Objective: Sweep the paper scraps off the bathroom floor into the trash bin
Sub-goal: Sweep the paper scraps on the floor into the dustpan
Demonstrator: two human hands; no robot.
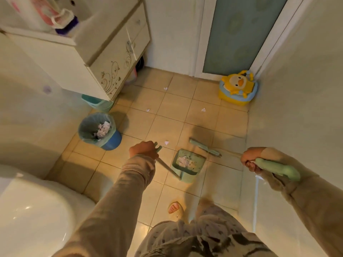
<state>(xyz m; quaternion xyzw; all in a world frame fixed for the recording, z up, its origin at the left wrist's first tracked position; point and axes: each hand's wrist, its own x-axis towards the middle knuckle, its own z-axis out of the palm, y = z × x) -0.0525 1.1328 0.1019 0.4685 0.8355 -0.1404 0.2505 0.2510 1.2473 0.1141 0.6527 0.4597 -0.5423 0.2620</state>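
Scraps: 4 loose on floor (200, 125): one (166, 143) just beside L hand, nearest the pan; one (148, 110) mid-floor; one (203, 109) to its right; one (165, 88) farthest, near the cabinet (104, 71). Some scraps already in dustpan (187, 164), which sits on the tile betw. the two hands, mouth toward the broom head (204, 148). Broom head lies just past the pan's mouth, bristles on floor. L hand (143, 150) clenched round the pan's long handle; R hand (249, 160) clenched round the green broom grip. Bin (96, 128) stands well left of pan, lined w/ bag, paper already inside. Judgement: part done, prob. about half. Left to do: gather the 4 loose bits, closest first, then far ones by cabinet and door side; lift pan, tip into bin. Pan not yet emptied. Duck potty (238, 88) in far corner, toilet (33, 210) near left; neither in the sweep path.
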